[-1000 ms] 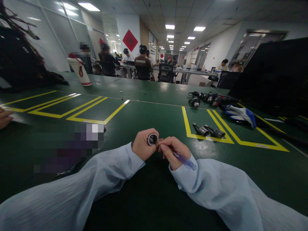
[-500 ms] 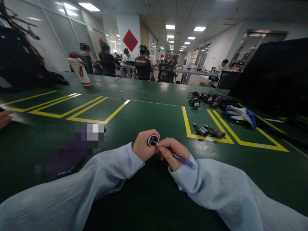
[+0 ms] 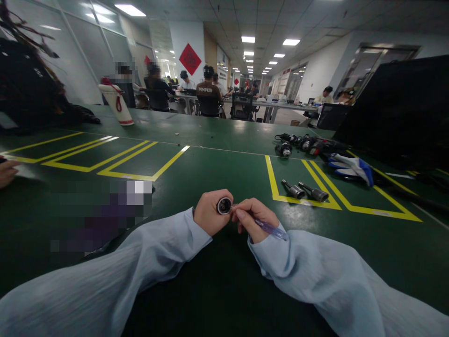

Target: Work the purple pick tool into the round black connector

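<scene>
My left hand is closed around a metal socket, its round hollow end turned up toward me and dark inside. Between the thumb and fingers of my right hand is a slim screwdriver with a translucent purple handle that slants back toward my wrist. Its tip is hidden by my fingers, close beside the socket's rim. Two more metal sockets with shanks, one left of the other, lie in a yellow-taped box to the right.
Power tools and a blue-white glove lie at the right, by a large black panel. A white cup stands back left. A blurred purple item lies near my left arm. Another person's hand shows at the left edge.
My right hand has shifted slightly right, drawing the screwdriver's thin shaft out of the socket's mouth. The socket has turned a little in my left hand, which stays in place.
</scene>
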`<action>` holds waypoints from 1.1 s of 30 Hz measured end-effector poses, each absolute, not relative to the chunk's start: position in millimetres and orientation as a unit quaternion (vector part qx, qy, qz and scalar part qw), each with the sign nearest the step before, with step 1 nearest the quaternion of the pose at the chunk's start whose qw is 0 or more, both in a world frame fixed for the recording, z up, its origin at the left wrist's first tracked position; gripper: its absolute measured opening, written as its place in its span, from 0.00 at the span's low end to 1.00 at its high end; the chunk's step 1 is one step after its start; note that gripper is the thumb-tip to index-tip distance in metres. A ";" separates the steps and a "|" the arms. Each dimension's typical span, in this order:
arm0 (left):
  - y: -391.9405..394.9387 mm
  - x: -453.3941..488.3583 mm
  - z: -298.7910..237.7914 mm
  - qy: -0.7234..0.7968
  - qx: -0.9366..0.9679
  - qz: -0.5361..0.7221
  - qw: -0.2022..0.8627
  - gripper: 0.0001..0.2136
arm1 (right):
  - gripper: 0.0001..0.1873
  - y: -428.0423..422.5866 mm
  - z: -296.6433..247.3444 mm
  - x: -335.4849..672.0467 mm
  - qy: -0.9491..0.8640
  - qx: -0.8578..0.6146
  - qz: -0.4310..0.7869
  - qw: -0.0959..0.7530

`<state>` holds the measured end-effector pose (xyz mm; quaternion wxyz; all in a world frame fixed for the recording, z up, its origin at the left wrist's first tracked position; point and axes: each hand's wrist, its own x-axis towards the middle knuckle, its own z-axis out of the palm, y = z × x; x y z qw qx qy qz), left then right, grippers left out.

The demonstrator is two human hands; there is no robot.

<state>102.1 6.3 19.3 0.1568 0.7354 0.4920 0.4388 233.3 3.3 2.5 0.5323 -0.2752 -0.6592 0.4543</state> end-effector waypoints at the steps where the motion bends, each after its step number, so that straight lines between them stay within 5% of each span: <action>1: 6.2 102.1 19.2 0.492 0.730 0.444 0.167 0.02 | 0.06 3.3 2.6 233.0 -0.653 -0.270 0.465 0.533; 11: 6.7 101.8 20.1 0.486 0.717 0.456 0.204 0.02 | 0.07 5.8 2.0 233.9 -0.632 -0.252 0.508 0.528; 20: 7.1 100.7 17.2 0.511 0.761 0.392 0.079 0.04 | 0.05 3.6 7.4 239.3 -0.671 -0.314 0.442 0.505; 33: 3.9 102.6 20.1 0.470 0.793 0.370 0.117 0.02 | 0.06 23.3 6.3 246.0 -0.490 -0.188 0.749 0.405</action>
